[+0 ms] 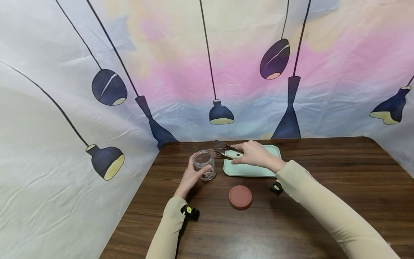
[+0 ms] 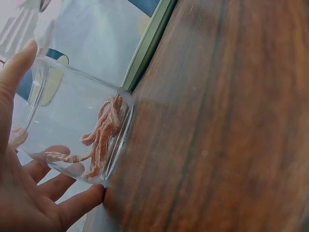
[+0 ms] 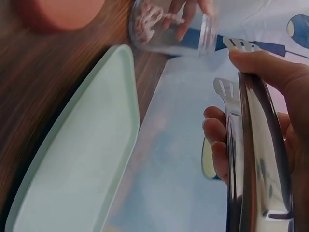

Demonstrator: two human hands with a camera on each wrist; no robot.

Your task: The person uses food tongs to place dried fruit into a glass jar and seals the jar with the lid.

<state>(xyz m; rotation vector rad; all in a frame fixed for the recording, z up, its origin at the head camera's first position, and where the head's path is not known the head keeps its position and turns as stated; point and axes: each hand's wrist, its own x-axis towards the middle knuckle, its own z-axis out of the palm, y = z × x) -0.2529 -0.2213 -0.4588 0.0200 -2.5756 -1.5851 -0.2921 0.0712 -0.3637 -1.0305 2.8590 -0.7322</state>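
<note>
My left hand (image 1: 191, 175) grips a clear jar (image 1: 209, 175) that stands without its lid on the table, thumb on one side and fingers on the other. Several wrinkled, orange-brown dried strips (image 2: 104, 137) lie at the bottom of the jar. In my right hand (image 1: 255, 155) I hold metal tongs (image 3: 258, 145) with slotted ends. Their two tips are apart and sit at the height of the jar's mouth, to its right. Nothing shows between the tips. Below the right hand is a pale green tray (image 1: 252, 171), its bare surface showing in the right wrist view.
A reddish-brown round lid (image 1: 240, 197) lies on the dark wooden table (image 1: 226, 233), in front of the jar and tray. Behind the table's far edge hangs a cloth backdrop (image 1: 181, 72) printed with lamps.
</note>
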